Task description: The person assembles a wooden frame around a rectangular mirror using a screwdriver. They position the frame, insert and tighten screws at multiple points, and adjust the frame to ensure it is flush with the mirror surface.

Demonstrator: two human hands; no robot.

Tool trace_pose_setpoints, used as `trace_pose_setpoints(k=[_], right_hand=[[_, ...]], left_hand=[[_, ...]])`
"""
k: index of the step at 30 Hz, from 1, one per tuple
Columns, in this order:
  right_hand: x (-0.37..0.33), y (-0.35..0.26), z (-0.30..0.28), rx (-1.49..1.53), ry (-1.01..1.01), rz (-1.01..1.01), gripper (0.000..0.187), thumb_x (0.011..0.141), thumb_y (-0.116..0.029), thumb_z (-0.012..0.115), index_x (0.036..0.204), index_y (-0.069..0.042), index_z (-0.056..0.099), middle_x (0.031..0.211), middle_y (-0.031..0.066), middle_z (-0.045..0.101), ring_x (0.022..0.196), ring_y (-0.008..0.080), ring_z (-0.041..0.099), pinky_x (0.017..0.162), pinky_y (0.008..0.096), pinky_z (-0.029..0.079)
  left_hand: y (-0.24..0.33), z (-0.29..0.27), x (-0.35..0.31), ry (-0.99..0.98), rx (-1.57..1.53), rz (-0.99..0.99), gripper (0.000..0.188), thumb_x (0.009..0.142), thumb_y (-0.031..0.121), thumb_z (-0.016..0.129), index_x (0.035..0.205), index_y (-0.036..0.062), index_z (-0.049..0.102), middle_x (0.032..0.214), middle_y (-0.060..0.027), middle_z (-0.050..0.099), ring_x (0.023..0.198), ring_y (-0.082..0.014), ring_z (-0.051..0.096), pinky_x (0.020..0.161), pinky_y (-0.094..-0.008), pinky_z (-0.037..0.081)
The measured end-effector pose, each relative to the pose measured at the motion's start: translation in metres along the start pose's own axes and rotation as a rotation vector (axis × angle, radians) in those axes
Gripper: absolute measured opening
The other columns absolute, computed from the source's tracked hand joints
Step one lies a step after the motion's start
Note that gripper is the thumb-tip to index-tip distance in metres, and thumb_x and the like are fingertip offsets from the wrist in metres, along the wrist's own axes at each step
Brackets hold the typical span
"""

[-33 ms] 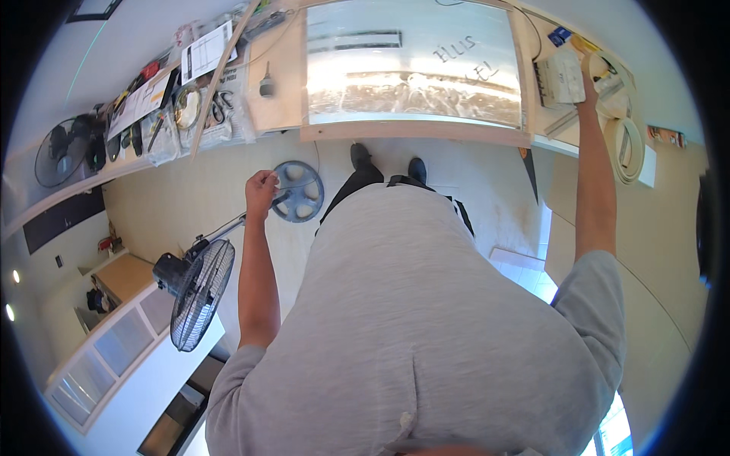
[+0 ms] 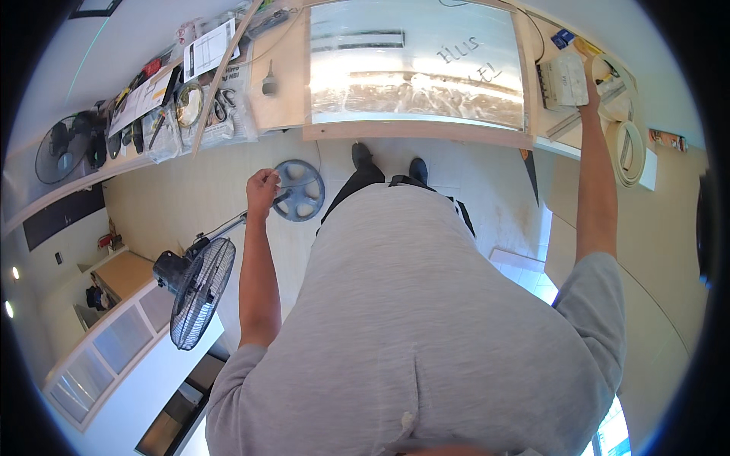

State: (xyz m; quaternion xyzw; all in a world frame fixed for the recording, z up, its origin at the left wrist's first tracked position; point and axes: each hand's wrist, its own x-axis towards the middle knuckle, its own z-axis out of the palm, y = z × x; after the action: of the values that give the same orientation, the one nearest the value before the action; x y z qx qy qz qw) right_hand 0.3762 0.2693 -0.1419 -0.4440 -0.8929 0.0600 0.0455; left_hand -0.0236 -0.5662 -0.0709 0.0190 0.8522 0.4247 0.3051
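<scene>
Rm: pale walls, green light line on wall upper L, cabinet (image 2: 114, 357) w/ glazed doors lower L. Pale floor (image 2: 160, 194), person's dark shoes (image 2: 362, 156) on it near bench. Wood bench (image 2: 280, 114) runs across top, edge bent by lens.

Big shiny panel (image 2: 414, 64) takes up bench ctr, dark handwriting on its R part. L of it: dark tool (image 2: 268, 85) w/ thin shaft, on bare wood. Further L, clutter: papers (image 2: 209, 49), tape roll (image 2: 188, 105), scissors (image 2: 223, 105) on clear bags, long wood strip (image 2: 220, 83) lying across the lot. Small fan (image 2: 61, 148) at far L end.

In the way on L: standing fan (image 2: 201, 292), round base (image 2: 299, 190) on floor just beside L hand (image 2: 263, 190). L hand off bench, fingers curled; can't tell if anything's pinched.

R hand (image 2: 591, 93) at bench R end, against R side of white box (image 2: 566, 80); grip unclear, fingers partly hidden. Box sits R of panel, near blue pack (image 2: 563, 38). Cream coil (image 2: 630, 156) just R of R forearm. Dark blade (image 2: 529, 175) below bench edge, point down.
</scene>
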Motion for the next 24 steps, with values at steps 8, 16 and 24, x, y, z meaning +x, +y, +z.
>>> trace_pose_setpoints(k=[8, 16, 24], right_hand=[[-0.034, -0.003, -0.037, 0.078, 0.144, -0.254, 0.039, 0.090, -0.035, 0.061, 0.118, -0.008, 0.063, 0.111, 0.0192, 0.068, 0.108, 0.0388, 0.063, 0.088, 0.0461, 0.050], [-0.132, -0.056, -0.092, 1.028, 0.466, 0.706, 0.034, 0.098, -0.022, 0.051, 0.069, -0.005, 0.056, 0.063, 0.0030, 0.053, 0.060, 0.0146, 0.056, 0.058, 0.0300, 0.049], [-0.320, -0.103, -0.027, 0.901, 0.019, 0.736, 0.027, 0.097, -0.026, 0.056, 0.097, -0.003, 0.071, 0.085, 0.0092, 0.070, 0.079, 0.0159, 0.065, 0.067, 0.0284, 0.050]], left_hand=[[0.024, 0.000, 0.024, -0.027, 0.059, 0.084, 0.025, 0.094, 0.024, 0.066, 0.102, -0.0002, 0.069, 0.081, -0.0039, 0.067, 0.063, -0.0091, 0.060, 0.053, -0.0237, 0.045], [0.062, 0.066, 0.049, -0.144, -0.117, 0.154, 0.035, 0.097, 0.020, 0.063, 0.123, -0.0035, 0.062, 0.095, -0.0055, 0.067, 0.072, -0.0112, 0.063, 0.057, -0.0243, 0.050], [0.059, 0.082, 0.051, -0.197, -0.327, 0.047, 0.026, 0.094, 0.011, 0.065, 0.115, -0.0039, 0.065, 0.090, -0.0065, 0.069, 0.071, -0.0132, 0.065, 0.059, -0.0247, 0.052]])
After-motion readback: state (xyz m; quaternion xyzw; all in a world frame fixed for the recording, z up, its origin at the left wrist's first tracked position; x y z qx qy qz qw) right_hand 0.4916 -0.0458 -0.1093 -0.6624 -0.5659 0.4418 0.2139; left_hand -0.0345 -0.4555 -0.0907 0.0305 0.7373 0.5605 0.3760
